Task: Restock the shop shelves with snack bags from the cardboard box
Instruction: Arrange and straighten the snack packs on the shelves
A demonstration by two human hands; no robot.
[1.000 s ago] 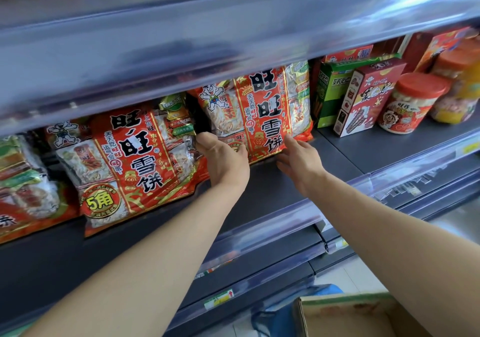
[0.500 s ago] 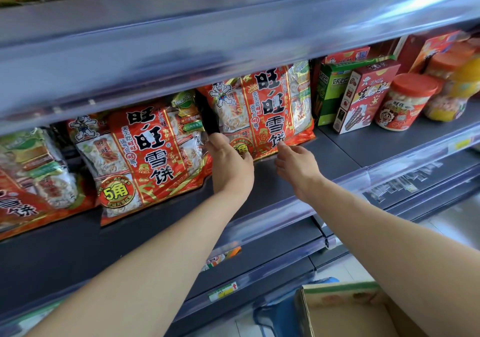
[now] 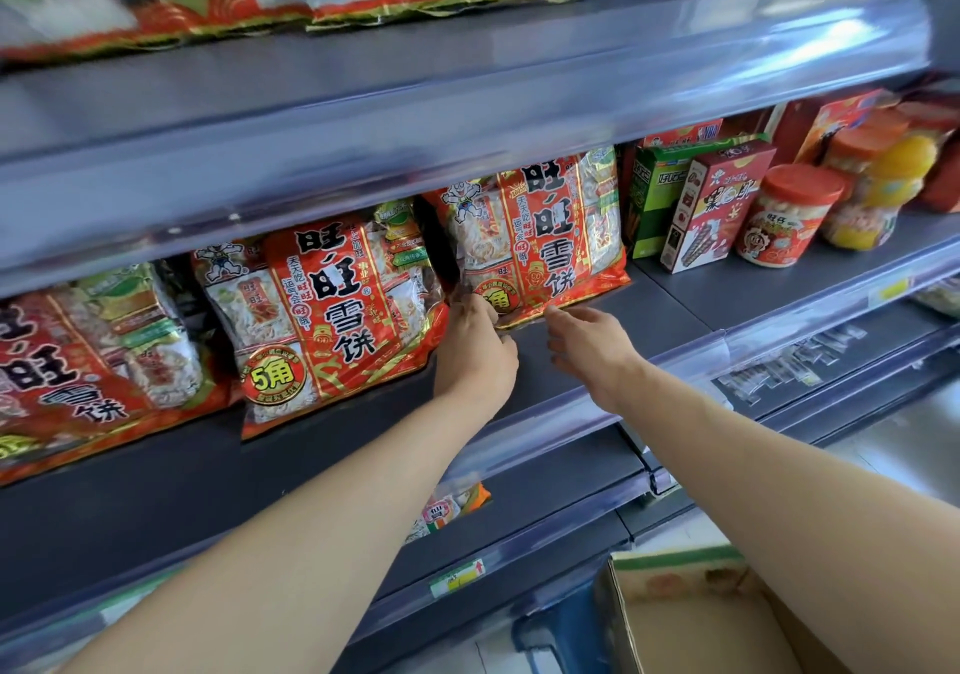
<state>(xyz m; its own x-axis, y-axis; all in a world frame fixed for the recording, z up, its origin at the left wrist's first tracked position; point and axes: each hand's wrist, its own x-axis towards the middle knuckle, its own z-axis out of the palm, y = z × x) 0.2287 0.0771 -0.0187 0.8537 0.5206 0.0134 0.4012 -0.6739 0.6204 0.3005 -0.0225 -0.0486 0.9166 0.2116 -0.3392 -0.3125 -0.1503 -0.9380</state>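
Left fingers (image 3: 469, 311) pinching lower-left corner of snack bag (image 3: 545, 237), right fingers (image 3: 563, 316) loose, tips touching its bottom edge

Bright light is coming in from the right and is shining white on the clear strip (image 3: 831, 50) of the upper shelf (image 3: 363, 81). The top bags (image 3: 104, 3) at the left are looking blurry. Dark shadow is sitting behind the red bags (image 3: 332, 320) below. The shelf lines are bending near the edges.

Both forearms are shown bare up to the near edge; the left hand (image 3: 475, 356) and right hand (image 3: 592, 348) are uncovered.
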